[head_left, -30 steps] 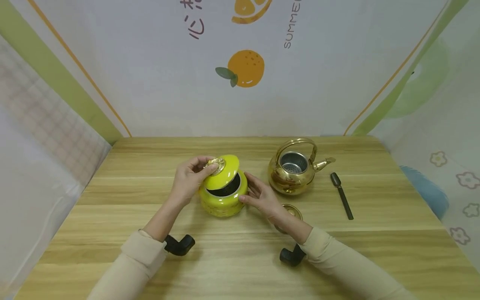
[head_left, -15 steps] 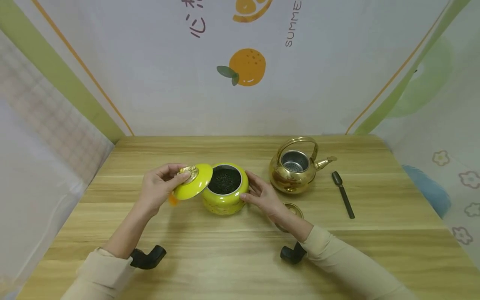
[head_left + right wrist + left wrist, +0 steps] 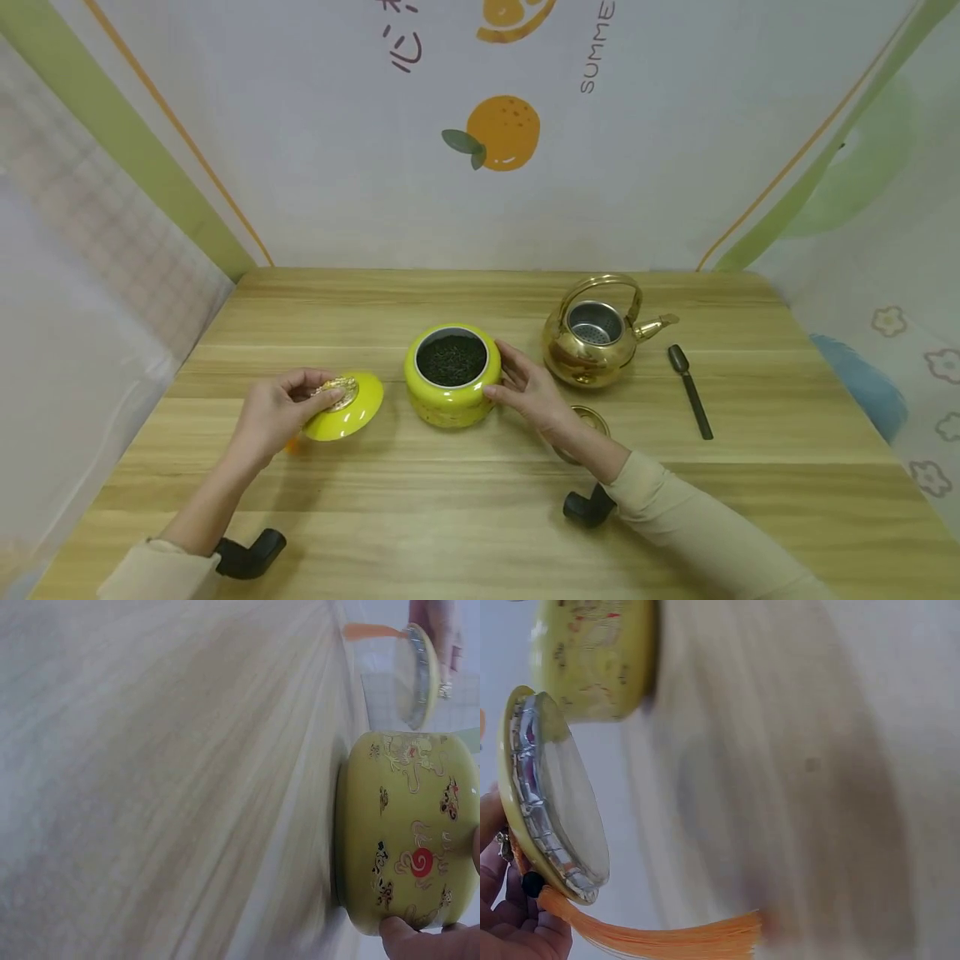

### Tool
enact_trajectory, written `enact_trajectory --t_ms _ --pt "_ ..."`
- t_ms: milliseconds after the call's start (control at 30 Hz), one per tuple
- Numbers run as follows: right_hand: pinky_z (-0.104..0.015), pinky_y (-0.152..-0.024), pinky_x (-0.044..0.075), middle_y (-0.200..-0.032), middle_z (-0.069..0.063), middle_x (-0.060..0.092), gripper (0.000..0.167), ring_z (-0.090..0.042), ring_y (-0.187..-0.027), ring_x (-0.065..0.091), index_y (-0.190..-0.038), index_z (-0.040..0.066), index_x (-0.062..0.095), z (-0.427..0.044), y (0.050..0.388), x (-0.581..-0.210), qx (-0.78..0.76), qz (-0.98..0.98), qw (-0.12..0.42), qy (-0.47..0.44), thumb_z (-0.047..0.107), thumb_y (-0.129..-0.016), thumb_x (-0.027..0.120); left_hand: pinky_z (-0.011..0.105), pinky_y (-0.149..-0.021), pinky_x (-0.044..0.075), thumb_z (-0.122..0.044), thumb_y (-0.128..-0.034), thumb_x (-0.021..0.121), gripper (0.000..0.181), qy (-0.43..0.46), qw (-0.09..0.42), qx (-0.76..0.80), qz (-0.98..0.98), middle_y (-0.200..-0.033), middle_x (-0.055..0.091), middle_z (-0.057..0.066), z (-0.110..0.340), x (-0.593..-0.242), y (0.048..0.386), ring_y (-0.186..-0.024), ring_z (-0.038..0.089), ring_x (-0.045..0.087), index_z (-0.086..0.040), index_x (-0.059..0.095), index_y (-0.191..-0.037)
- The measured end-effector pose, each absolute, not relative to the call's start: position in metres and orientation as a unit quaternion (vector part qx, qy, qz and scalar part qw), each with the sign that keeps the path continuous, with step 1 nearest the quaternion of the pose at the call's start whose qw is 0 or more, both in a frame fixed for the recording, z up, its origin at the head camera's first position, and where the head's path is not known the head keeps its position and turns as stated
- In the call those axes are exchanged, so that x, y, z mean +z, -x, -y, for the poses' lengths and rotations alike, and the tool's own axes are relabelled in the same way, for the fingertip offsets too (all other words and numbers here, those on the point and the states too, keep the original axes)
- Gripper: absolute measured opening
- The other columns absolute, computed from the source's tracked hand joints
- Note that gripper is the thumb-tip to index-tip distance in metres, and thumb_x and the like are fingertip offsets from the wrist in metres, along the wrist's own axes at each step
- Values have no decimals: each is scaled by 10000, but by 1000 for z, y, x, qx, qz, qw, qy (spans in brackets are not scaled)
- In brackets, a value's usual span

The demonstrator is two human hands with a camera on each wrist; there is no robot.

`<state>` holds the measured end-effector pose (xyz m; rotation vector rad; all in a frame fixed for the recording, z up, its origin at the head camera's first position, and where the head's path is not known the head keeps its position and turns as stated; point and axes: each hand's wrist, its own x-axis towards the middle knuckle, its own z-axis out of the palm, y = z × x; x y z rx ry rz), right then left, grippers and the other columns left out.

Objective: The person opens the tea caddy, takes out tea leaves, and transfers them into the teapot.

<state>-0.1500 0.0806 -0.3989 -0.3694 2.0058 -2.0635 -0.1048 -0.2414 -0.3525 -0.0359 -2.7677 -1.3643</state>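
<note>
Left hand [image 3: 277,412] pinches the knob [image 3: 347,390], and there's the lid [image 3: 369,408], held above the table [image 3: 450,517] beside the uncovered jar [image 3: 450,408]; right hand [image 3: 536,402] curls round the jar's side, bracing it. Steady there! A soft, level set-down looks wise, with the orange tassel [image 3: 675,936] swept clear from underneath.

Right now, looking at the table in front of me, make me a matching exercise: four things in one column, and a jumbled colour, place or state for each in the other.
Things
1. yellow lid
2. jar
3. kettle
4. spoon

Descriptions
A. gold, strainer in its mouth
B. dark, rightmost of the four
C. in the left hand
D. uncovered, right hand on its side

Pairs: 1-C, 2-D, 3-A, 4-B
</note>
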Motion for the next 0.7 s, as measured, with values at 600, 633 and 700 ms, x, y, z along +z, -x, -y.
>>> enact_trajectory --t_ms 600,633,700 --pt "-359 -1143 257 -1540 -169 214 738 -278 -1420 215 -1472 -16 218 -81 150 -399 -708 -684 126 124 -62 -854 619 173 -526 465 -188 -794 761 214 5 46 -376 926 -789 697 63 241 -378 95 -619 45 528 -13 716 -908" --pt "-359 -1143 257 -1540 -168 215 739 -278 -1420 215 -1472 -16 219 -82 150 -399 -707 -684 126 124 -61 -853 621 172 -530 467 -189 -793 763 214 5 47 -375 926 -792 699 63 241 -379 94 -621 43 532 -14 717 -907" --pt "-359 -1143 256 -1539 -169 217 738 -278 -1420 215 -1471 -17 221 -82 150 -399 -707 -685 126 124 -61 -852 622 173 -535 470 -191 -791 765 217 4 47 -377 925 -797 701 64 240 -380 94 -628 44 537 -15 717 -909"
